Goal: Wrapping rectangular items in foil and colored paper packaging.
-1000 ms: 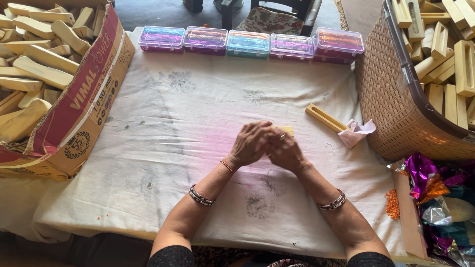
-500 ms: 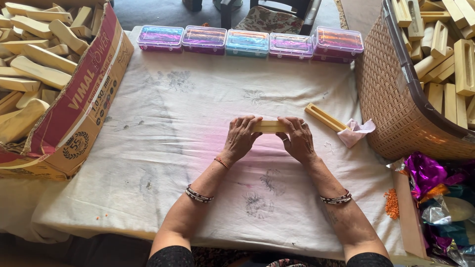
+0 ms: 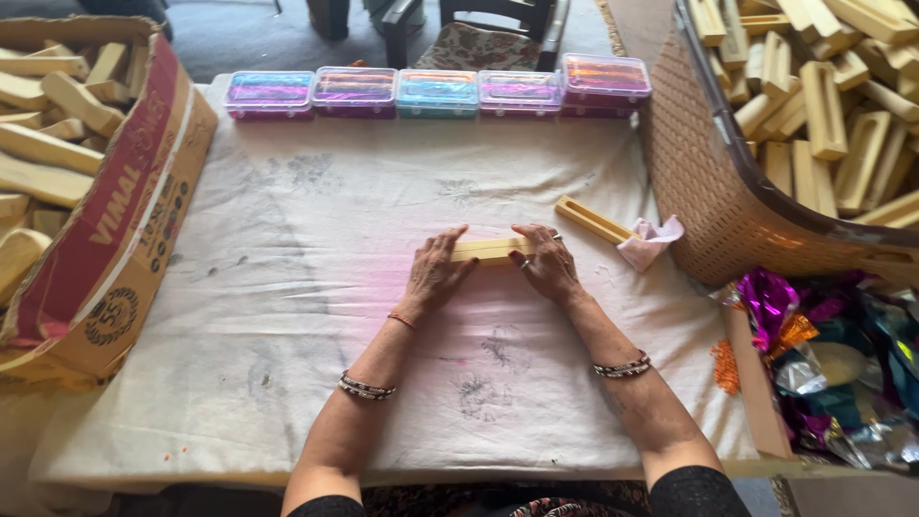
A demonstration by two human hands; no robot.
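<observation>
A stained white cloth (image 3: 287,287) covers the surface. Along its far edge stands a row of five clear plastic boxes (image 3: 440,91) with coloured contents, side by side and touching. At the left, a torn cardboard box (image 3: 115,249) holds many pale wooden blocks (image 3: 48,134). At the right, a brown woven plastic basket (image 3: 708,191) is filled with more wooden sticks (image 3: 823,96). Near the basket's foot lie a loose slotted wooden stick (image 3: 593,219) and, just beside it, a crumpled pink cloth scrap (image 3: 651,241). Shiny foil wrappings (image 3: 823,354) in purple, orange and silver are heaped at the lower right. A patterned chair seat (image 3: 479,43) shows beyond the boxes.
</observation>
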